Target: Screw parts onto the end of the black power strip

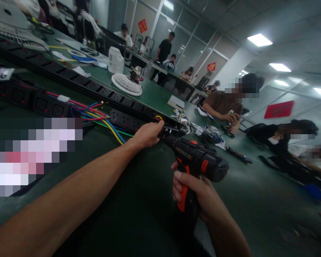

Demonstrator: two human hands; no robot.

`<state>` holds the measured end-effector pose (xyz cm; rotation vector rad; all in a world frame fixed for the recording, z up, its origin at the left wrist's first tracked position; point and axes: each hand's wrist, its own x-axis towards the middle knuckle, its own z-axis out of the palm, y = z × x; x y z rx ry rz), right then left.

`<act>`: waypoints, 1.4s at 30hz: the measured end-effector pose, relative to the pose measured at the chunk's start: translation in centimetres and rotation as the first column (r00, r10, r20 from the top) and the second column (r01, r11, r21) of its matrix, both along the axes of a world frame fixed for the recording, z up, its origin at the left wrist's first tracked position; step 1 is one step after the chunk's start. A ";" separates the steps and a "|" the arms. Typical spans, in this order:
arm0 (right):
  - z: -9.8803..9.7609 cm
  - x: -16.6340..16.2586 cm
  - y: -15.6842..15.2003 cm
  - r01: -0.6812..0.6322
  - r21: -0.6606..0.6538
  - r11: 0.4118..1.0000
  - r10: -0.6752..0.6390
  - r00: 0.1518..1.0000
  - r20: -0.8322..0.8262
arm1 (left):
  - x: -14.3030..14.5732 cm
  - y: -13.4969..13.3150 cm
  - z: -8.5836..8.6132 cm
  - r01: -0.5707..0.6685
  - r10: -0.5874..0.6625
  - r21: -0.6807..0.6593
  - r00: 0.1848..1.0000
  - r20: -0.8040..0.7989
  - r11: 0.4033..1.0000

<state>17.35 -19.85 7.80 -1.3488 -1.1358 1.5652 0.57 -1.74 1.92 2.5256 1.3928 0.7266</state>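
In my right hand (189, 187) is a black and orange cordless drill (195, 157), the fingers wrapped round its grip. The drill's nose points left, at the end of a black socket strip (125, 119). Close by the drill tip, my left hand (149, 134) is closed at that same end; what its fingers pinch is hidden. A short yellow wire (158, 117) shows just beyond the fingertips. Red, blue, yellow and green wires (96, 116) run from a second black socket strip (46, 103) at the left towards the first.
A long black socket rail (80, 80) crosses the green table (139, 200) behind the strips. Beyond it are a white fan grille (127, 84), a white plastic housing (116, 60) and white cables (186, 125). A black tool (238, 155) lies at the right; people sit round the table.
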 end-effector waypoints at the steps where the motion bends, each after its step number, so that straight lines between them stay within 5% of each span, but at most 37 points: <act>1: 0.0 0.0 0.0 -0.003 0.003 1.000 0.003 1.000 0.000 | 0.0 0.0 0.0 0.002 -0.002 0.003 1.000 -0.002 1.000; 42: 0.2 -0.1 -0.2 0.004 0.012 1.000 -0.004 1.000 0.012 | -0.1 -0.1 0.2 -0.012 0.012 -0.009 1.000 -0.022 1.000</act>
